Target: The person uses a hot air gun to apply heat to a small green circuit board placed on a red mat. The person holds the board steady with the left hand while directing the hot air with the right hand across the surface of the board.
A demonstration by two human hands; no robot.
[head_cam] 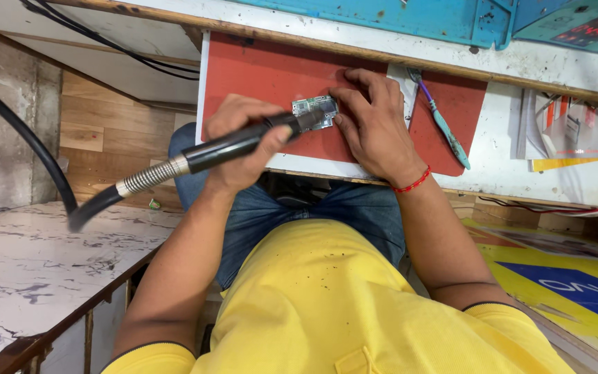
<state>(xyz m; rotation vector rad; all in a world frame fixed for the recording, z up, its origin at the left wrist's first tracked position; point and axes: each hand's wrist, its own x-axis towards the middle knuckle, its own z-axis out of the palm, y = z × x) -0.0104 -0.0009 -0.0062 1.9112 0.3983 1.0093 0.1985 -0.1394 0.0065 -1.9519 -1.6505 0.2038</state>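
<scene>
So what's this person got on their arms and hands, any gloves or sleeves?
No gloves: both the left hand and right hand are bare. The yellow shirt has short sleeves with dark-edged cuffs, forearms uncovered. A red thread bracelet circles the right wrist.

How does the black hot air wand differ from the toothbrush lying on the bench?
The hot air wand is thick, black and gripped in the left hand; the toothbrush is thin, teal and purple, lying untouched. The wand trails a hose; the toothbrush has none. Both are over the red mat.
</scene>
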